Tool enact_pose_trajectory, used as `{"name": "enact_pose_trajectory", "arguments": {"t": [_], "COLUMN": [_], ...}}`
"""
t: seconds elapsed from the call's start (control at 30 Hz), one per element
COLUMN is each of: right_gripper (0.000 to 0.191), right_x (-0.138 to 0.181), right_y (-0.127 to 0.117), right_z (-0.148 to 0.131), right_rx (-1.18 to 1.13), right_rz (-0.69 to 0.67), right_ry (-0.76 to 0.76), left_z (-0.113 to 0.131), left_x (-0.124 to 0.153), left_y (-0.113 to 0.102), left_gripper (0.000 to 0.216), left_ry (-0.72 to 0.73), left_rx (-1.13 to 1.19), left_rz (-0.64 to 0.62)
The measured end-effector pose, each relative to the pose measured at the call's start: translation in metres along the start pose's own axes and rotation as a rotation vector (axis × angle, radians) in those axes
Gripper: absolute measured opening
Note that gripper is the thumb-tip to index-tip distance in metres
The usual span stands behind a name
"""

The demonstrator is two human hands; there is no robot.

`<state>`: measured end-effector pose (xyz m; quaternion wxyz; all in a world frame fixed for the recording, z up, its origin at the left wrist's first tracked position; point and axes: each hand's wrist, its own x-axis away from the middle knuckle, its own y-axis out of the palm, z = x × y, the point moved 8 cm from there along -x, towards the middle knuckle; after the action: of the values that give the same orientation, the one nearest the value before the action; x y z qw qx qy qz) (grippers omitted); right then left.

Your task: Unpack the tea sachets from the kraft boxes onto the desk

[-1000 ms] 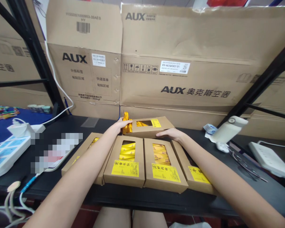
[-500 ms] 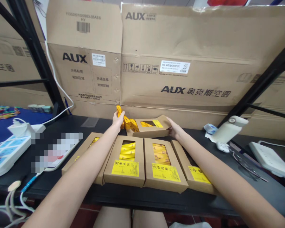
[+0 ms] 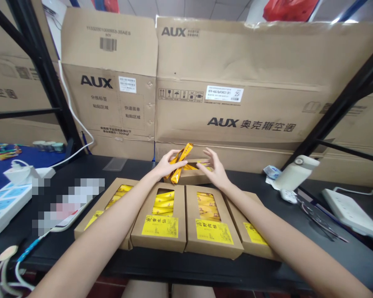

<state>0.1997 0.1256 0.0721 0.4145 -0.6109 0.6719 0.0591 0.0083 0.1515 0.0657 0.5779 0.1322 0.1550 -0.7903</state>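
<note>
Between the thumb and fingers of my left hand (image 3: pixel 166 166) are several orange-yellow sachets (image 3: pixel 183 156), held up over a brown windowed carton (image 3: pixel 195 179) at the back of the table. My right hand (image 3: pixel 216 170) hovers at that carton's right side with fingers apart, holding nothing visible. Both hands partly cover the carton. Nearer me lies a row of similar cartons with yellow labels: a left carton (image 3: pixel 95 203), a middle-left carton (image 3: pixel 180 207), a middle-right carton (image 3: pixel 191 200) and a right carton (image 3: pixel 250 202). Yellow sachets show through several windows; my forearms cross the outer two.
Big AUX cardboard sheets (image 3: pixel 251 99) stand behind the black table (image 3: pixel 143 265). On the left are a phone (image 3: pixel 77 207), a power strip (image 3: pixel 9 194) and cables. A pale bottle (image 3: pixel 296 174), glasses (image 3: pixel 325 223) and a white power strip (image 3: pixel 354 211) are on the right.
My left hand has moved right with the sachets, bringing them above the back carton. My right hand has let go of the carton's right end and shifted left, fingers spread. The view has tilted up slightly.
</note>
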Motion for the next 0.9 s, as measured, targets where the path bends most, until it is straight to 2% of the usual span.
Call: {"name": "enact_pose_trajectory", "arguments": {"t": [0.07, 0.17, 0.37, 0.53, 0.73, 0.9], "right_gripper": [0.079, 0.075, 0.084, 0.079, 0.089, 0.084], "right_x": [0.007, 0.013, 0.015, 0.016, 0.011, 0.01], "right_y": [0.018, 0.029, 0.03, 0.032, 0.023, 0.018], "right_z": [-0.019, -0.032, -0.031, -0.034, -0.034, -0.04], "right_rx": [0.035, 0.085, 0.121, 0.154, 0.15, 0.156], "right_rz": [-0.175, -0.281, -0.278, -0.289, -0.132, -0.061], "right_ry": [-0.098, -0.197, -0.237, -0.245, -0.256, -0.244], "left_z": [0.002, -0.001, 0.0, 0.001, 0.0, 0.008], "left_x": [0.001, 0.001, 0.002, 0.0, -0.005, -0.002], "left_y": [0.007, 0.011, 0.012, 0.012, 0.017, 0.014], "left_gripper": [0.049, 0.055, 0.067, 0.076, 0.066, 0.069], "left_ry": [0.018, 0.013, 0.019, 0.065, 0.147, 0.164], "left_rx": [-0.026, -0.053, -0.104, -0.088, -0.088, -0.109], "left_rz": [-0.065, -0.112, -0.113, -0.115, -0.174, -0.124]}}
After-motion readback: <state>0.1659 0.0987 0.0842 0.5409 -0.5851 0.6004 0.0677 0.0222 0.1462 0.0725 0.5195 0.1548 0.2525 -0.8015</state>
